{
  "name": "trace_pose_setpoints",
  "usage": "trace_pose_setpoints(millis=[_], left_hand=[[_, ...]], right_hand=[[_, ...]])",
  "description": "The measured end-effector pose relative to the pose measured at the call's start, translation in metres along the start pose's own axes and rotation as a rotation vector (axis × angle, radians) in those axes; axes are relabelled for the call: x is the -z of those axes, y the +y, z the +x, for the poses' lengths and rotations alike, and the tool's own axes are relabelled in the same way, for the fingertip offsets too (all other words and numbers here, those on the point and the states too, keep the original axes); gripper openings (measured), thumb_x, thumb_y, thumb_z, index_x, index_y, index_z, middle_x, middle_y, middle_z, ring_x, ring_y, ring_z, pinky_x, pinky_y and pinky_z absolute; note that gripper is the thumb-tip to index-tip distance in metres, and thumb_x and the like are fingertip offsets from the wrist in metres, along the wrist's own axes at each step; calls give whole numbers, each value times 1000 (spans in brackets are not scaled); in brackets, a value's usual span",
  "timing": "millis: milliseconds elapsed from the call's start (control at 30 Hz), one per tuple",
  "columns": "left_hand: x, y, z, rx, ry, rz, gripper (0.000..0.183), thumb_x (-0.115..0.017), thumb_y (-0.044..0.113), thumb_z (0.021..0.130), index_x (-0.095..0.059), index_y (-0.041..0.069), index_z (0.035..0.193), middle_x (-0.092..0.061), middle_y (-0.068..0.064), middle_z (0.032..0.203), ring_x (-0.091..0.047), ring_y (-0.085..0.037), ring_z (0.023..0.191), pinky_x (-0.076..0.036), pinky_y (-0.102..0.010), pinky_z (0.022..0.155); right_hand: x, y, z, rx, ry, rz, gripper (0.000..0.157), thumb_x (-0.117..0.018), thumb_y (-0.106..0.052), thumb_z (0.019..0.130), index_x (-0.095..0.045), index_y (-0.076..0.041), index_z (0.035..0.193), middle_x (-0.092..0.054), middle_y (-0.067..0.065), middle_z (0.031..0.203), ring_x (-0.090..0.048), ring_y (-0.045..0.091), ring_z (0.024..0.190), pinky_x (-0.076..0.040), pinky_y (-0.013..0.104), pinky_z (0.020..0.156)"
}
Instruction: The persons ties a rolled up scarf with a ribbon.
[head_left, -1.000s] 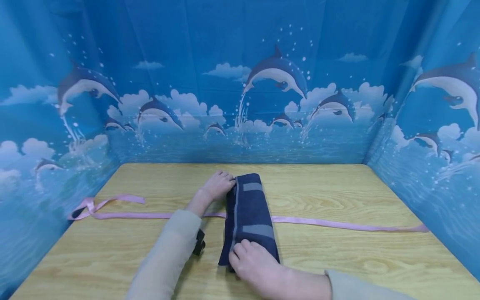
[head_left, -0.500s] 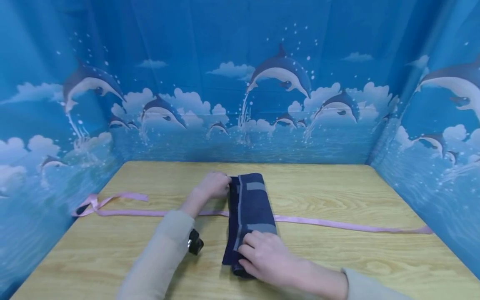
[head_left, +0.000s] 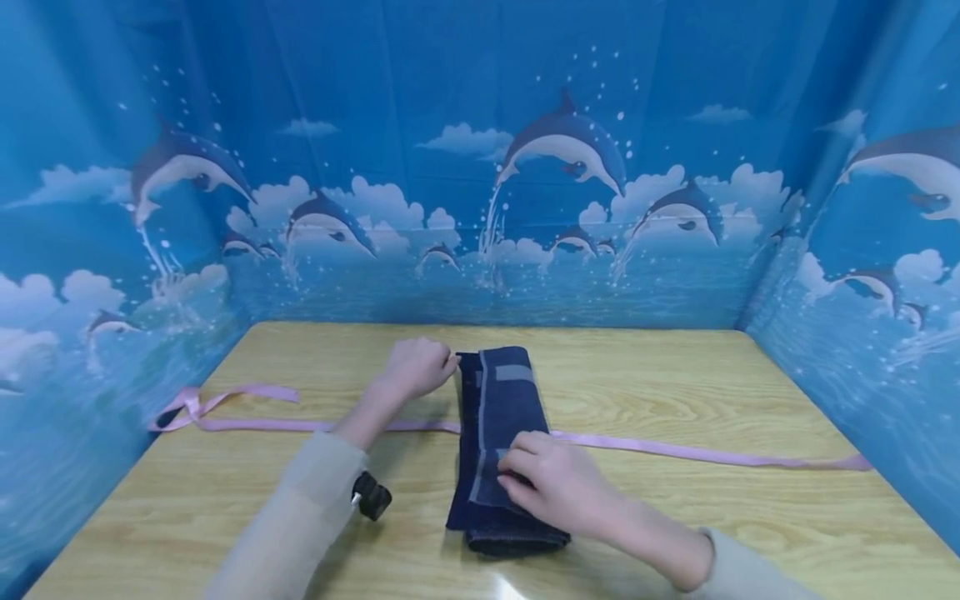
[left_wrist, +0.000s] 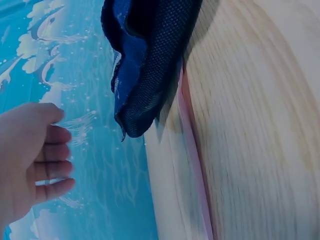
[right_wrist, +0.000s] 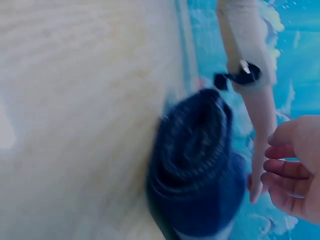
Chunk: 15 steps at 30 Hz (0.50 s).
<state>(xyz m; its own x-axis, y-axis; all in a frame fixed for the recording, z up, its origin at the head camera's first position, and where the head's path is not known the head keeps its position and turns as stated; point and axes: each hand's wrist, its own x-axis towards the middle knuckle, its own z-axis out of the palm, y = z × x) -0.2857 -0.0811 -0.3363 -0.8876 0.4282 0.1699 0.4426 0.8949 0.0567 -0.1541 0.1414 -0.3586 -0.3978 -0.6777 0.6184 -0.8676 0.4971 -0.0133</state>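
A dark navy cloth (head_left: pixel 508 417) with grey bands lies rolled into a long bundle, its length running away from me. One loose edge flap sticks out along its left side. At the far left corner is my left hand (head_left: pixel 421 367); the left wrist view shows that hand (left_wrist: pixel 32 160) apart from the cloth (left_wrist: pixel 160 65), fingers loosely bent, holding nothing. Over the roll's near right part hovers my right hand (head_left: pixel 558 483). Its fingers (right_wrist: pixel 285 175) are loosely bent around nothing in the right wrist view, where the spiral end of the cloth (right_wrist: pixel 192 150) shows.
A pink ribbon (head_left: pixel 675 451) runs across the wooden table (head_left: pixel 652 375) and passes beneath the roll. Its left end (head_left: pixel 193 406) is looped near the table's left edge. Blue dolphin-printed curtains (head_left: pixel 390 167) stand behind and at both sides.
My left hand has drawn back leftward from the roll's far corner. My right hand has lifted from the near end and shifted right and away from me, uncovering the rolled end.
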Motion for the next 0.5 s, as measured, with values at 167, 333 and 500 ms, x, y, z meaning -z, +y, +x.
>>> trace_pose_setpoints(millis=[167, 333, 500], left_hand=[[3, 0, -9, -53, 102, 8, 43, -51, 26, 95, -44, 17, 54, -37, 6, 46, -34, -10, 41, -27, -25, 41], [2, -2, -20, -101, 156, 25, 45, -53, 24, 93, -37, 18, 52, -30, 8, 45, -28, -8, 40, -21, -24, 40], [2, -1, -29, -193, 280, 39, 46, -58, 22, 90, -34, 19, 51, -23, 10, 44, -22, -6, 39, -16, -22, 40]], right_hand=[[12, 17, 0, -101, 19, -42, 10, -75, -12, 73, -68, -13, 81, -60, -7, 75, -56, 2, 61, -41, 12, 50], [23, 31, -4, -193, -1, -43, 10, -73, -9, 74, -68, -12, 81, -62, -6, 75, -57, 5, 62, -43, 14, 51], [33, 41, -7, -305, -39, -45, 11, -74, -7, 75, -69, -13, 84, -64, -4, 78, -58, 6, 64, -45, 16, 53]])
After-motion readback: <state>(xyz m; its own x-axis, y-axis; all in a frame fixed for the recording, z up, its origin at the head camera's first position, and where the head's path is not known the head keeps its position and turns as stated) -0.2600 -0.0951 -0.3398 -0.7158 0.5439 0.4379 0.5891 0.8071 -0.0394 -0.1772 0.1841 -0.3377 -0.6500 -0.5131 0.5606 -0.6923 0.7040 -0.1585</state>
